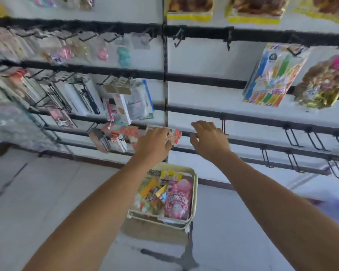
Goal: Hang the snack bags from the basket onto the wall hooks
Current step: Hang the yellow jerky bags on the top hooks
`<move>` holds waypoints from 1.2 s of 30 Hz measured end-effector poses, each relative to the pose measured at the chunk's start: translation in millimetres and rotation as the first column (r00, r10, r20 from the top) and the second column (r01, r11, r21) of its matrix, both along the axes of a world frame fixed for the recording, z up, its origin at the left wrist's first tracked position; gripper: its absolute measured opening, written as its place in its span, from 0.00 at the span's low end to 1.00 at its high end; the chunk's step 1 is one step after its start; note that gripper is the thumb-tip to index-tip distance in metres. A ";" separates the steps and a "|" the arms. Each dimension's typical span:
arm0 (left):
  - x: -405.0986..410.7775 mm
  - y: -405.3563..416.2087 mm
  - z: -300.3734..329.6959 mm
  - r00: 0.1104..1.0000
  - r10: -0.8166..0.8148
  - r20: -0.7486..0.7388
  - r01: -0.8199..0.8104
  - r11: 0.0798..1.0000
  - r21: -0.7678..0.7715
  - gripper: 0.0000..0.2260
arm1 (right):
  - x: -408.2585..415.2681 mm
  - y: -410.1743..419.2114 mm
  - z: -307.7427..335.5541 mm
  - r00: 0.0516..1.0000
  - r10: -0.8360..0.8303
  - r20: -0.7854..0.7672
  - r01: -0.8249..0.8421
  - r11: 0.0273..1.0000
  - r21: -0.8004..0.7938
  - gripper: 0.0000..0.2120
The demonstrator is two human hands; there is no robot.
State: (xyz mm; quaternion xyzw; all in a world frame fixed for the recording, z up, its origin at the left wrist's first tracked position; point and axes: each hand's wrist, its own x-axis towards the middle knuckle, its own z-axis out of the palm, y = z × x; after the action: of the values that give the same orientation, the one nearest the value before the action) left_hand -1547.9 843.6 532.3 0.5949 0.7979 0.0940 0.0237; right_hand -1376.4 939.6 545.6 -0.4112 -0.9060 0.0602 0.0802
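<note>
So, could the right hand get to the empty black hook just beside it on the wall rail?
Probably yes. The right hand hangs open, holding nothing, and the empty hook sits right by its fingertips with nothing between them. The left hand holds the snack bag off to the other side.

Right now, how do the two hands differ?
The left hand grips a small snack bag at the rail; the right hand holds nothing. Left fingers are curled round the bag; right fingers are spread, reaching toward an empty hook. Both are raised to the same rail, above the basket.
</note>
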 end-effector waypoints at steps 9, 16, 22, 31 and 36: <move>-57.4 9.6 -158.2 0.924 0.147 0.354 -0.062 0.969 -0.240 0.20 | -58.9 4.6 -153.7 0.990 -0.022 0.136 0.068 0.936 -0.347 0.23; -99.7 33.0 -278.4 0.793 0.257 0.552 -0.068 0.938 -0.339 0.17 | -103.7 20.5 -260.8 0.952 -0.203 0.231 0.297 0.802 -0.519 0.21; -115.5 71.2 -361.2 0.765 0.285 0.578 -0.024 0.909 -0.417 0.17 | -128.6 57.8 -344.3 0.907 -0.264 0.328 0.419 0.657 -0.626 0.24; -114.2 106.6 -450.3 0.715 0.406 0.570 -0.075 0.855 -0.514 0.28 | -131.1 89.7 -420.6 0.801 -0.197 0.565 0.561 0.577 -0.594 0.11; -115.9 112.8 -464.1 0.605 0.483 0.633 -0.125 0.843 -0.523 0.24 | -132.8 100.2 -431.6 0.819 -0.159 0.551 0.530 0.575 -0.623 0.16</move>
State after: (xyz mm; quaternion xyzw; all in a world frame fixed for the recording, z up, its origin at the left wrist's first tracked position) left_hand -1663.8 956.3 68.2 0.3337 0.8080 0.1540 0.4605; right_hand -1509.2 1039.8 114.0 -0.5818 -0.6886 0.3194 -0.2921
